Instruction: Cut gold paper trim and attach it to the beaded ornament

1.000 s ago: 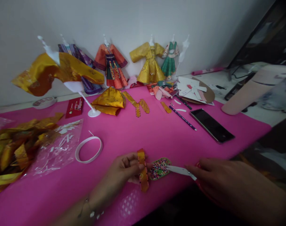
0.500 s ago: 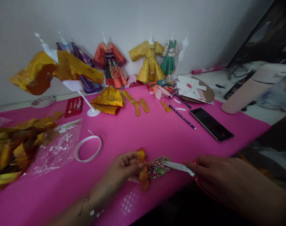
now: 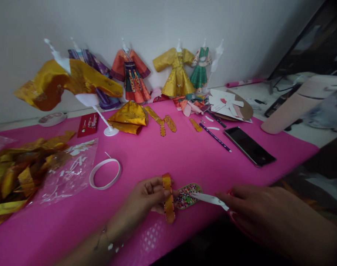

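My left hand pinches a golden fabric strip, held upright, with small dark and coloured dots along its edges. Just to the right of the strip lies an oval green-rimmed dish filled with tiny multicoloured beads. Red-handled scissors are in my right hand, their pale blades together and the tip over the beads. The grip on the handles is partly hidden behind the hand.
Dressed mini mannequins stand along the wall. A white tape ring, plastic bag, purple pencil, phone and pink bottle lie on or beside the pink mat. Golden scraps are heaped at left.
The scissors' tip has shifted slightly left and down over the beads. My left hand keeps its hold on the golden strip, almost still. The whole view has drifted a little.
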{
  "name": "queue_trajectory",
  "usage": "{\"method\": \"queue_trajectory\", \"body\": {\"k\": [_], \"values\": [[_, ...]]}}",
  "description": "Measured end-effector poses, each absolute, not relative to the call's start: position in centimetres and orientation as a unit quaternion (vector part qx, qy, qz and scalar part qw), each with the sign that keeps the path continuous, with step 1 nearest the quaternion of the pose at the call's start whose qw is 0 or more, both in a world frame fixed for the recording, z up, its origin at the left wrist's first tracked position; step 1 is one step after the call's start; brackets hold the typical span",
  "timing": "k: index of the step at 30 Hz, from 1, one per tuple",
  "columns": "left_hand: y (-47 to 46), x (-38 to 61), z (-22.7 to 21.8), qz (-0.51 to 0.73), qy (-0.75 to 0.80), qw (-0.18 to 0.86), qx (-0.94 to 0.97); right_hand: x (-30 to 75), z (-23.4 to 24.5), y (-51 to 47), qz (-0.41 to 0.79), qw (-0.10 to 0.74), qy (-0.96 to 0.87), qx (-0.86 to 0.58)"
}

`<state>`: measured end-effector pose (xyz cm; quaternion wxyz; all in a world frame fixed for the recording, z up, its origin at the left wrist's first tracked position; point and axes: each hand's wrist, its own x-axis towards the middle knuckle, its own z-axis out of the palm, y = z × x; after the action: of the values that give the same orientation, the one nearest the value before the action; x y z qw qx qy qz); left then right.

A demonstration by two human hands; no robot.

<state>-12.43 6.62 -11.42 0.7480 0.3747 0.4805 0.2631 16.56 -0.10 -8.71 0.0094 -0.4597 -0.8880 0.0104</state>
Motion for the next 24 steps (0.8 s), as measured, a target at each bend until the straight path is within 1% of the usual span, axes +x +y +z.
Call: {"method": "queue_trajectory", "body": {"k": [4, 9, 13, 24], "values": [[6.62, -12.45, -11.58, 0.264, 0.481, 0.747, 0.375, 16.22, -8.42, -0.08, 0.003, 0.015, -0.878, -0.479], [6.69, -12.54, -11.76, 0.274, 0.477, 0.752, 0.363, 16.23, -8.51, -0.01, -0.011, -0.001, -0.877, -0.481], [6.71, -12.63, -11.8, 0.273, 0.478, 0.753, 0.36, 16.06, -8.34, 0.15, -0.027, 0.009, -0.882, -0.47], [6.65, -12.5, -11.44, 0.27, 0.481, 0.751, 0.364, 16.17, -8.08, 0.29, -0.003, 0.017, -0.89, -0.456]]}}
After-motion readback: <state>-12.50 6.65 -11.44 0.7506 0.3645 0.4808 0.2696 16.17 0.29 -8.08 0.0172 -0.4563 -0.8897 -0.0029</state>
